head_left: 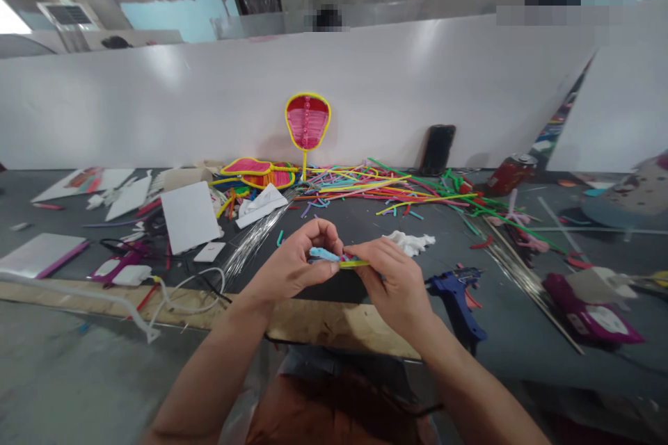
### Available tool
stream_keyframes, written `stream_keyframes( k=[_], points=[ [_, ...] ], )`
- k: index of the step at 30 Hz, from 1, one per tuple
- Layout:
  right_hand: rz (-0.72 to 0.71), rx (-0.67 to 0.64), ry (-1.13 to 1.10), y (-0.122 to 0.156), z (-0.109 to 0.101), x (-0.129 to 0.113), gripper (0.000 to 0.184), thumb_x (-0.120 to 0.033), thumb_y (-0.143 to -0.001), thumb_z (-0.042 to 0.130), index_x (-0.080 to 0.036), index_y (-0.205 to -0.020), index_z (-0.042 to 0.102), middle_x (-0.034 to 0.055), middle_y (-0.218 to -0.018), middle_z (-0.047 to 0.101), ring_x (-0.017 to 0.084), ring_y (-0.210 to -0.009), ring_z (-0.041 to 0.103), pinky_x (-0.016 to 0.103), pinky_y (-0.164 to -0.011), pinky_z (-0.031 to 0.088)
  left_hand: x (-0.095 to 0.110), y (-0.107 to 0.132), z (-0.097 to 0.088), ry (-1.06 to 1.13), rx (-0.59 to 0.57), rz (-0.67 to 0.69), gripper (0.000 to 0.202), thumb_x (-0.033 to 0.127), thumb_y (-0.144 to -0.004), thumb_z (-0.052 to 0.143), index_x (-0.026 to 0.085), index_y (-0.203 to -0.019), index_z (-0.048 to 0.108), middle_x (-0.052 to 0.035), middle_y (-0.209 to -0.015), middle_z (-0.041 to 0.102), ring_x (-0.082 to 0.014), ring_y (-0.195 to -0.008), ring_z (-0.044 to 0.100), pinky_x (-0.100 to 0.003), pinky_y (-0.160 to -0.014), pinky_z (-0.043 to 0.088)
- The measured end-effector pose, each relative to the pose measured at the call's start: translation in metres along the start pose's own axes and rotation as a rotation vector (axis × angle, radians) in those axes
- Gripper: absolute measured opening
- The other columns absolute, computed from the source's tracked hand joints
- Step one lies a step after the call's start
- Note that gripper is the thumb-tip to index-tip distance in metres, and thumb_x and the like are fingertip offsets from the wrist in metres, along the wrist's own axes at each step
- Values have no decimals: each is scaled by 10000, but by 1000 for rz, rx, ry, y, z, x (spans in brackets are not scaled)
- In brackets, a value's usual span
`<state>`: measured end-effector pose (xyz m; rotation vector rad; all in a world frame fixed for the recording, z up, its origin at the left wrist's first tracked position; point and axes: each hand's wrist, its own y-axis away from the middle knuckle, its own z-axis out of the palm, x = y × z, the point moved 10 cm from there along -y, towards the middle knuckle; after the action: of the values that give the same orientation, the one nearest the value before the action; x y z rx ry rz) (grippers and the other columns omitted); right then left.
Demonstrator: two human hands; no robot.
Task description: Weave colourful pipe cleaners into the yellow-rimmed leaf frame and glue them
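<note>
Close to the table's front edge, my left hand (297, 261) is closed with thumb and fingers around a light blue fuzzy pipe cleaner piece (323, 254). My right hand (394, 274) pinches a yellow pipe cleaner (353, 264) that meets the blue one between the hands. A little dark pink shows at the join, mostly covered by fingertips. To the right of my right hand lies a blue glue gun (459, 302). Crumpled white tissue (410, 243) sits just behind that hand.
Loose pipe cleaners (365, 184) pile up along the white partition (209, 97), where a pink and yellow fan shape (307, 122) stands. Thin wires (255, 243), a white card (191, 217) and cables lie left. A phone (438, 149) and red can (511, 174) stand back right.
</note>
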<state>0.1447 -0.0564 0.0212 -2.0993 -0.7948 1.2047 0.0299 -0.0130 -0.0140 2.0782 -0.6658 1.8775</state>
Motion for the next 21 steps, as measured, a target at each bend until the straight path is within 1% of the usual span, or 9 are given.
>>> stream_keyframes(
  k=[4, 6, 8, 10, 12, 15, 17, 19, 21],
  points=[
    [9, 5, 12, -1, -1, 3, 230, -89, -879, 518, -227, -981, 671, 37, -862, 728, 175, -784, 641, 299, -713, 505, 4, 0, -5, -28, 52, -4, 276, 247, -735, 676, 190, -923, 483, -5, -863, 574, -131, -784, 537, -230, -706, 425],
    [33, -5, 27, -1, -1, 8, 243, -88, -874, 514, -229, -998, 669, 37, -879, 726, 178, -805, 645, 303, -728, 507, 5, 1, -7, -63, 64, -3, 308, 287, -735, 700, 180, -948, 505, -19, -890, 591, -134, -784, 549, -228, -704, 437],
    [69, -6, 37, -1, -3, 14, 246, -98, -873, 509, -224, -1011, 669, 40, -894, 724, 180, -820, 647, 305, -741, 507, 4, 2, -9, -110, 62, 10, 384, 315, -716, 735, 173, -1006, 526, -45, -964, 607, -155, -836, 574, -242, -739, 457],
    [120, 3, 21, -2, -7, 21, 231, -128, -875, 516, -219, -1016, 674, 43, -906, 722, 182, -833, 650, 306, -754, 508, 3, 2, -11, -184, 82, 42, 446, 307, -703, 751, 176, -1074, 543, -68, -1054, 615, -191, -931, 589, -265, -805, 466],
    [196, 18, -20, -2, -10, 30, 197, -182, -879, 537, -218, -1008, 682, 41, -909, 721, 181, -831, 654, 306, -763, 510, 0, 2, -13, -298, 127, 59, 425, 282, -723, 726, 188, -1108, 572, -59, -1087, 632, -204, -977, 591, -268, -841, 459],
    [354, 18, -114, 0, -9, 48, 183, -274, -887, 558, -214, -1004, 685, 37, -904, 721, 177, -804, 661, 302, -751, 517, -7, 1, -16, -446, 199, 12, 290, 286, -785, 650, 202, -1063, 646, -8, -968, 682, -175, -864, 610, -241, -770, 458],
    [417, -2, -210, 2, -5, 57, 234, -312, -888, 561, -217, -1077, 661, 42, -944, 718, 178, -825, 664, 298, -745, 524, -10, 1, -18, -452, 234, -29, 244, 319, -808, 619, 195, -1007, 684, 11, -872, 693, -163, -785, 607, -229, -710, 454],
    [413, 0, -304, 2, -3, 61, 323, -321, -874, 583, -229, -1183, 609, 55, -1026, 701, 184, -895, 659, 303, -770, 531, -12, 0, -19, -405, 243, -66, 240, 349, -804, 619, 178, -950, 703, 16, -802, 686, -156, -726, 594, -221, -658, 448],
    [354, 55, -326, 0, -10, 59, 373, -308, -855, 615, -250, -1222, 583, 66, -1099, 670, 187, -951, 641, 317, -803, 532, -15, 0, -19, -325, 236, -96, 254, 375, -788, 635, 164, -910, 705, 13, -770, 676, -152, -690, 581, -219, -626, 446]
  ],
)
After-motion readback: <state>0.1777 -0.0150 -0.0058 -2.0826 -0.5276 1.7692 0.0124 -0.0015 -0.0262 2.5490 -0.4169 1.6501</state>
